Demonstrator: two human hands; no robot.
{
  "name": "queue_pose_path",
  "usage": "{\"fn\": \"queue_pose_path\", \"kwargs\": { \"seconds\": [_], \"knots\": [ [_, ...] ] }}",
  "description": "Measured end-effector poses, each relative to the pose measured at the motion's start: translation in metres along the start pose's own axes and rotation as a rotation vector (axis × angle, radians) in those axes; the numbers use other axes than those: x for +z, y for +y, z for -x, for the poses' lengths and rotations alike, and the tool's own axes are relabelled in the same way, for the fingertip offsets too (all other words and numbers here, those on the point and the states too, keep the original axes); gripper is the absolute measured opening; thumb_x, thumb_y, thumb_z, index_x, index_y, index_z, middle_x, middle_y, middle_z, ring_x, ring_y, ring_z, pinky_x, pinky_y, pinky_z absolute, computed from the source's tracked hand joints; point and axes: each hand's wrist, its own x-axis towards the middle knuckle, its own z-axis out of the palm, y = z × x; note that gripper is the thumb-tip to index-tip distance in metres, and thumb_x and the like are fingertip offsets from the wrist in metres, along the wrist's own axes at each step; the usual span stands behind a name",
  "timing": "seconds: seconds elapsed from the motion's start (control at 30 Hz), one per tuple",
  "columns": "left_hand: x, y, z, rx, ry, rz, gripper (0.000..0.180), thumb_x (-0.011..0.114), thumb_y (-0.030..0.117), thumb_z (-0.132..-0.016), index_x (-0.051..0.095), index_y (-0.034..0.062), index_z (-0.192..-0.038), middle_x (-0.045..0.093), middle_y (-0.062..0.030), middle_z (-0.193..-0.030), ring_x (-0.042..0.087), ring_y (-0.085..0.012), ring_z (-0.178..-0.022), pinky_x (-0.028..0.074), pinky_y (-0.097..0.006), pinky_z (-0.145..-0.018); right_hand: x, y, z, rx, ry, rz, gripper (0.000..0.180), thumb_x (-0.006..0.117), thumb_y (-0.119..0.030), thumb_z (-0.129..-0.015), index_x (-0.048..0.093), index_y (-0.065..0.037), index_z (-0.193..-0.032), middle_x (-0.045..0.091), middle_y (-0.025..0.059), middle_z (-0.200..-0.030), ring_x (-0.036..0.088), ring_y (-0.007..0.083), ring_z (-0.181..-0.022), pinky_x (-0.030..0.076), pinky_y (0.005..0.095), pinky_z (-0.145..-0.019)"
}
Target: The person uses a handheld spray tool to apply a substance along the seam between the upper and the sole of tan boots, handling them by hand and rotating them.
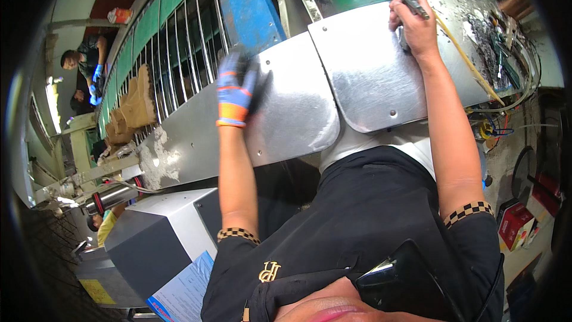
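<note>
My right hand [419,31], bare, is raised over the right part of the metal worktop [372,78]. Its fingers are closed round a small grey metal spray gun [410,0]. A thin yellow hose or rod [468,60] slants from beside that hand down to the right; whether it joins the gun is not clear. My left hand [235,89], in a blue, black and orange work glove, is over the left part of the worktop by a blue panel [247,9]. Motion smears its fingers, so their grip cannot be told, and nothing shows clearly in them.
Metal bars [187,42] with green strips run along the far left, with tan shoe-like pieces [134,104] on them. Dark-stained clutter and cables [497,42] lie at the right end. A grey machine housing [161,238] stands lower left. Other people [86,66] work far left.
</note>
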Motion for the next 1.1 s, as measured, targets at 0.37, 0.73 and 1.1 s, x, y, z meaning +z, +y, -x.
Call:
{"fn": "queue_pose_path", "kwargs": {
  "seconds": [0.37, 0.73, 1.1],
  "knots": [
    [-0.293, -0.275, 0.050, -0.937, 1.101, 0.151, 0.052, 0.065, 0.042, -0.090, 0.062, 0.0022, -0.123, 0.057, -0.0159, -0.132, 0.060, -0.0257, -0.109, 0.049, -0.037, -0.091, 0.046, 0.001, 0.011, -0.004, -0.041, 0.163, 0.042, 0.058, -0.004, -0.090, 0.048, 0.007, -0.130, 0.064, 0.0089, -0.086, 0.061, 0.0119, -0.066, 0.051, 0.0252, -0.058],
    [-0.291, -0.275, -0.001, -0.868, 0.949, 0.091, 0.052, 0.071, 0.046, -0.084, 0.068, 0.0001, -0.108, 0.066, -0.0138, -0.110, 0.064, -0.0253, -0.090, 0.053, -0.040, -0.078, 0.053, -0.010, 0.017, -0.020, -0.029, 0.159, 0.043, 0.057, -0.006, -0.091, 0.048, 0.006, -0.131, 0.063, 0.0087, -0.087, 0.060, 0.0111, -0.070, 0.050, 0.0242, -0.061],
    [-0.271, -0.274, -0.085, -0.850, 0.895, 0.062, 0.043, 0.073, 0.037, -0.083, 0.070, -0.0038, -0.096, 0.070, -0.0142, -0.095, 0.067, -0.0261, -0.080, 0.056, -0.041, -0.070, 0.051, -0.005, 0.013, -0.068, 0.001, 0.249, 0.045, 0.059, -0.006, -0.088, 0.050, 0.004, -0.131, 0.063, 0.0051, -0.087, 0.059, 0.0081, -0.070, 0.048, 0.0218, -0.063]
  ]
}}
